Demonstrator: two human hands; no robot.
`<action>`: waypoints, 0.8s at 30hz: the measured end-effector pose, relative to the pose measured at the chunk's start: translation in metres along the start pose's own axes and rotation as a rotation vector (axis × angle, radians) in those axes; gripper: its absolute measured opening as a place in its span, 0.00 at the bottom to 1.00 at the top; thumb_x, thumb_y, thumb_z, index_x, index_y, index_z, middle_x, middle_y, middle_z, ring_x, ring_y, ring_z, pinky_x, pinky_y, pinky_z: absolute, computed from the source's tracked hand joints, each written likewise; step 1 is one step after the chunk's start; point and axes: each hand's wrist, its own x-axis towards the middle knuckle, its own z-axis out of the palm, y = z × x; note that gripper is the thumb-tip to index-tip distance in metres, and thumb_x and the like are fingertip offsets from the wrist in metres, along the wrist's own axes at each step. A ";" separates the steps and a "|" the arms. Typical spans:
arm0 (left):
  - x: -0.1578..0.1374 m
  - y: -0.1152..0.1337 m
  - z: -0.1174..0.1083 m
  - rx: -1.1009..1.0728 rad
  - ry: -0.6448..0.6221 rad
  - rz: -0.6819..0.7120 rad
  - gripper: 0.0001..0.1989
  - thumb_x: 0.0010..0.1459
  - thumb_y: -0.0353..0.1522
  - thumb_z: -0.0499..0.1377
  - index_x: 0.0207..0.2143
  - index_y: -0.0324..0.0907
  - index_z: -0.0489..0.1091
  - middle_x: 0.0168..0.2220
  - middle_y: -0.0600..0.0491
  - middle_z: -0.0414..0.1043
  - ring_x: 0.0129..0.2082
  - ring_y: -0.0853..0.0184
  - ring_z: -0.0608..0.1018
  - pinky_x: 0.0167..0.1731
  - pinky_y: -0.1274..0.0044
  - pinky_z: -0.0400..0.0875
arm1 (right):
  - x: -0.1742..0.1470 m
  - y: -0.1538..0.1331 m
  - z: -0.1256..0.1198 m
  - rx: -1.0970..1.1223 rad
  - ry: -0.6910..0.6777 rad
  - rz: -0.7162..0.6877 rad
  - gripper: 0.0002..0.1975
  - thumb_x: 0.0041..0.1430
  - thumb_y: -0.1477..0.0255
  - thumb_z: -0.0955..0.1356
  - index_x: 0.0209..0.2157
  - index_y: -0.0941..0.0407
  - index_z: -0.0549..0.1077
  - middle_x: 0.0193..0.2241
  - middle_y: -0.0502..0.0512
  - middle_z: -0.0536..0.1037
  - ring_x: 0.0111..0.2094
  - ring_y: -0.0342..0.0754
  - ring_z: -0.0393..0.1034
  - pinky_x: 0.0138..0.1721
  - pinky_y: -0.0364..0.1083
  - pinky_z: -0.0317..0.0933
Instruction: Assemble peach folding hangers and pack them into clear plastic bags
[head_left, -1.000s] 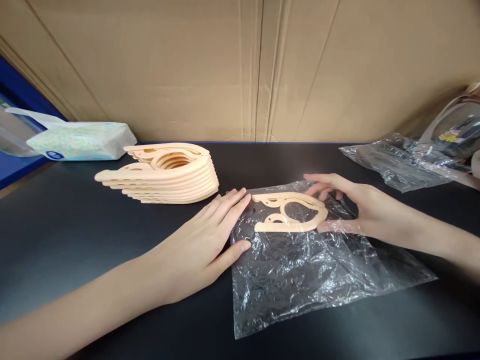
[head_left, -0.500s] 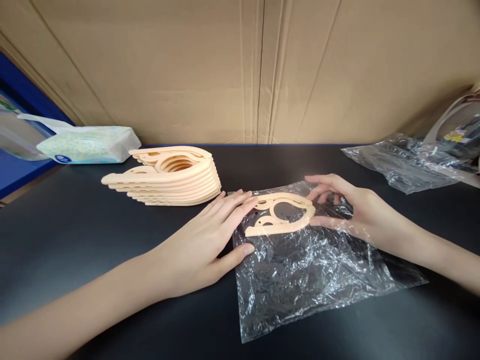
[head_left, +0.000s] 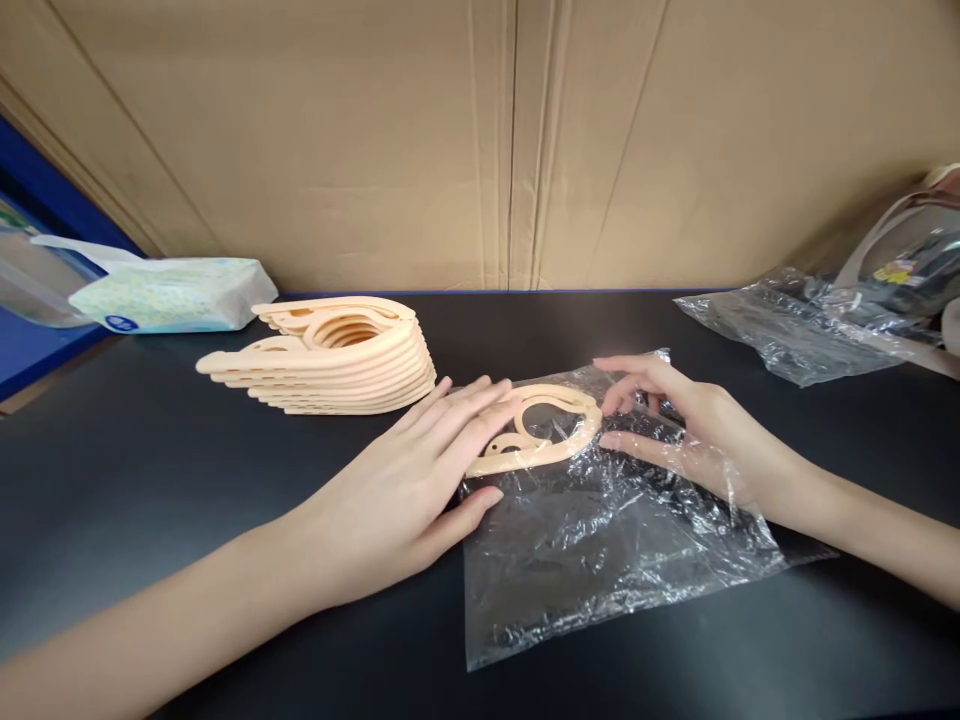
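Observation:
A peach folding clothes hanger (head_left: 577, 440), folded up, lies flat with a clear plastic bag (head_left: 555, 570) on the dark table. My left hand (head_left: 420, 480) rests with fingers stretched out over the hanger's left end and the bag's left edge, hiding part of both. At the hanger's rounded right end, my right hand (head_left: 686, 420) has its thumb and fingers apart, fingertips close to or touching it. Some of the bag's film lies over the right thumb and palm. Behind my left hand is a neat stack of several matching hangers (head_left: 360, 375).
A tissue pack (head_left: 172, 293) lies at the back left, near a blue panel. More crumpled clear plastic (head_left: 795, 330) and a transparent bag with a strap (head_left: 915, 265) are at the back right. A cardboard wall (head_left: 375, 140) closes off the table's far side.
The hanger has slid left, so more of it is under my left fingers. My right hand has followed it left. The view has shifted slightly.

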 end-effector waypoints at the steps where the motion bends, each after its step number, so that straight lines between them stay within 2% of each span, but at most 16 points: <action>1: 0.001 0.003 -0.002 0.015 0.004 0.049 0.25 0.69 0.31 0.52 0.67 0.41 0.54 0.67 0.45 0.60 0.66 0.56 0.64 0.65 0.62 0.61 | 0.000 0.000 -0.001 0.007 -0.003 0.005 0.28 0.63 0.59 0.69 0.61 0.47 0.59 0.40 0.52 0.77 0.38 0.50 0.70 0.38 0.48 0.65; 4: 0.001 0.011 -0.008 0.052 -0.023 0.235 0.16 0.69 0.25 0.51 0.56 0.38 0.68 0.56 0.47 0.73 0.54 0.60 0.75 0.53 0.69 0.71 | 0.001 -0.001 -0.002 0.017 -0.009 0.011 0.26 0.64 0.60 0.69 0.60 0.47 0.60 0.38 0.51 0.77 0.37 0.48 0.70 0.38 0.48 0.64; 7: -0.002 0.014 -0.009 0.072 -0.059 0.318 0.15 0.68 0.23 0.49 0.53 0.35 0.70 0.51 0.46 0.76 0.48 0.61 0.77 0.48 0.70 0.73 | 0.002 -0.002 -0.001 0.025 -0.006 0.018 0.25 0.64 0.59 0.69 0.59 0.48 0.62 0.37 0.51 0.77 0.35 0.48 0.69 0.37 0.48 0.64; 16: 0.002 0.014 -0.011 0.185 -0.035 0.256 0.16 0.66 0.23 0.51 0.53 0.35 0.70 0.52 0.46 0.76 0.43 0.60 0.78 0.39 0.69 0.72 | 0.002 -0.001 -0.002 0.036 -0.020 0.024 0.25 0.63 0.61 0.69 0.59 0.49 0.64 0.37 0.51 0.78 0.35 0.48 0.70 0.37 0.49 0.63; 24: 0.001 0.011 -0.008 0.155 -0.002 0.204 0.16 0.66 0.24 0.51 0.53 0.39 0.71 0.53 0.48 0.76 0.43 0.63 0.79 0.39 0.71 0.72 | 0.004 -0.003 -0.003 0.053 -0.032 0.025 0.25 0.63 0.61 0.69 0.59 0.48 0.64 0.37 0.51 0.78 0.35 0.49 0.71 0.37 0.49 0.64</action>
